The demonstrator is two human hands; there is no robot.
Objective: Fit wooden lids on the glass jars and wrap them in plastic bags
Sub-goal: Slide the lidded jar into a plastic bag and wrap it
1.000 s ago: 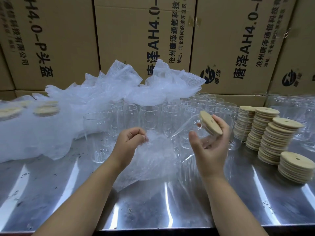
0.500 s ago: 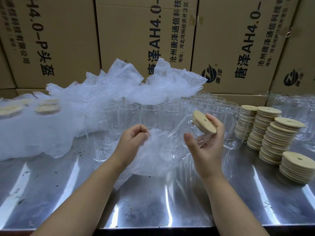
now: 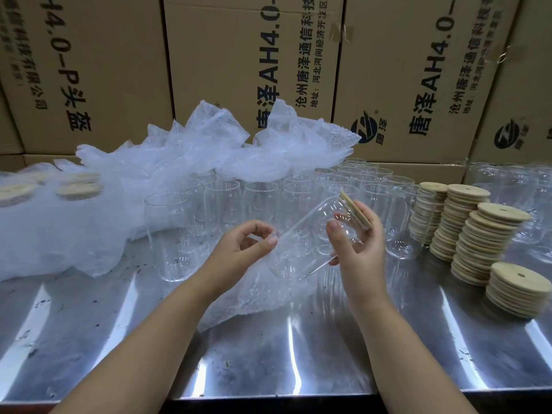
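My right grip (image 3: 357, 249) was closed round a glass jar (image 3: 310, 243), thumb on the near side of the glass, fingers behind the wooden lid (image 3: 355, 212) seated on its mouth. I held the jar off the tabletop (image 3: 268, 363), tilted, lid end up and to the right, base down-left. My left grip (image 3: 242, 249) pinched the edge of a plastic bag (image 3: 263, 294) between thumb and forefinger, just beside the jar's base. The base overlapped the bag's mouth; how far in, I couldn't tell. The bag's lower end trailed onto the tabletop. Behind both grips stood rows of empty jars (image 3: 260, 201), upright, no lids. Right of them were stacks of lids (image 3: 484, 234). Back left lay a heap of loose bags (image 3: 209, 153), with blurred wrapped jars (image 3: 77, 189) at far left. Cardboard boxes (image 3: 224, 55) walled the back.
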